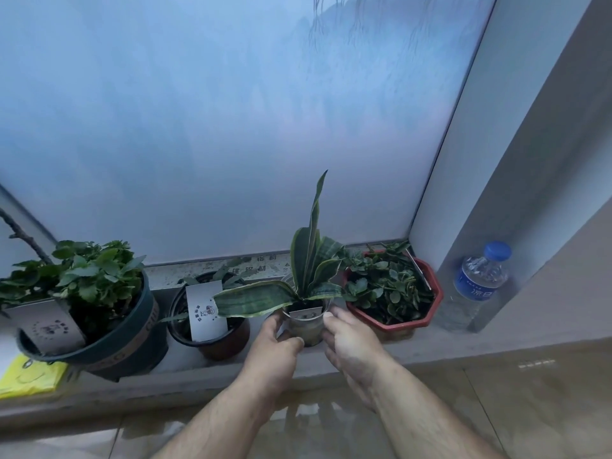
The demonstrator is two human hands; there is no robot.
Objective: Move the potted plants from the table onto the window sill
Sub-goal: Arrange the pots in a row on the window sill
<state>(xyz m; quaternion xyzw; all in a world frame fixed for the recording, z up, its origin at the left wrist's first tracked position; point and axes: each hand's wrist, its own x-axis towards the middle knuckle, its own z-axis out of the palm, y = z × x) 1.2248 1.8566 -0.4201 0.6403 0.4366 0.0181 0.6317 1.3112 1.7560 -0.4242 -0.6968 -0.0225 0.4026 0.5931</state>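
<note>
A snake plant in a small clear pot [305,326] stands on the grey window sill [414,346], between a dark brown pot [215,339] with a white card and a red octagonal pot [394,323] of leafy green. My left hand [275,354] grips the clear pot's left side, thumb curled round its front. My right hand [351,346] grips its right side. At the far left sits a big dark green pot [122,342] with a bushy plant, hanging partly over the sill's front edge.
A water bottle with a blue cap [477,286] stands in the right corner of the sill by the wall. A frosted window pane [231,127] rises behind the pots. A yellow sheet [29,376] lies at the left edge. Beige tiles cover the wall below.
</note>
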